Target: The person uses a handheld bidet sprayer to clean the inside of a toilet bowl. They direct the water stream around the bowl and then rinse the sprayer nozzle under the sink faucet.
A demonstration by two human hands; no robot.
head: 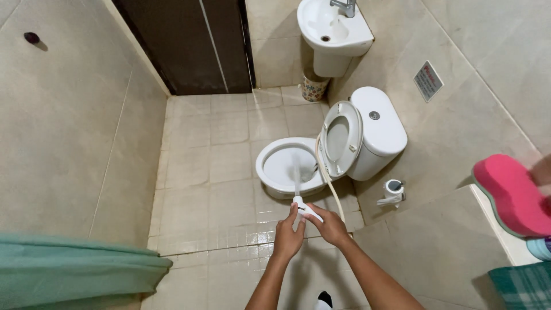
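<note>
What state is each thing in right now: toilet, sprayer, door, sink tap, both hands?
Toilet seat: raised against the tank.
Toilet bowl: open, water sprayed into it.
Bidet sprayer: spraying, hose attached.
Left hand: gripping the sprayer.
Right hand: gripping the sprayer.
Door: shut.
Sink tap: no water visible.

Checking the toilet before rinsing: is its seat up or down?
Up. The toilet seat leans back against the tank, leaving the bowl rim bare.

Both my hands, left (pixel 287 234) and right (pixel 331 225), grip the white sprayer (pixel 306 209), aimed into the open toilet bowl (pixel 285 166); hose (pixel 327 175) trails alongside.
</note>
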